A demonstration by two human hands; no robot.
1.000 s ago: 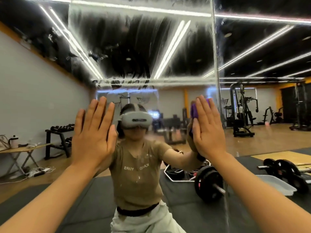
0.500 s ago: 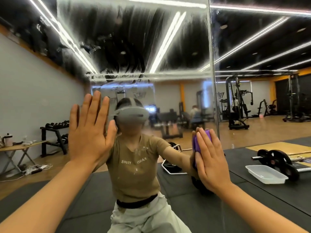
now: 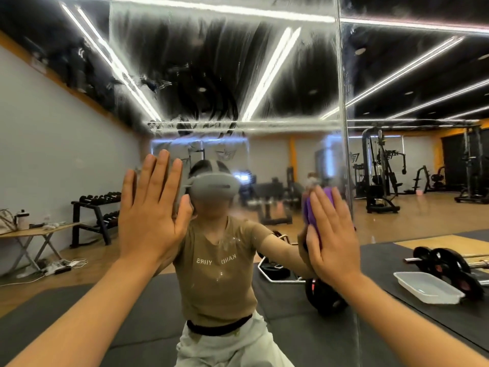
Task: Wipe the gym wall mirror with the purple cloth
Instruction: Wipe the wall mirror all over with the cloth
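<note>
The wall mirror (image 3: 219,75) fills the view, with wet streaks across its upper half and drops lower down. My right hand (image 3: 330,234) lies flat with straight fingers, pressing the purple cloth (image 3: 316,213) against the glass just left of the vertical mirror seam (image 3: 344,128). Only the cloth's upper left edge shows past my fingers. My left hand (image 3: 152,210) rests flat on the glass at the left, fingers straight and spread, holding nothing.
The mirror reflects a person kneeling on dark floor mats, a dumbbell rack (image 3: 98,215), a folding table (image 3: 34,234), a barbell with plates (image 3: 444,263), a white tray (image 3: 426,287) and weight machines (image 3: 381,176).
My right hand slid the cloth down the glass, then back up a little. My left hand stayed flat on the mirror in about the same spot.
</note>
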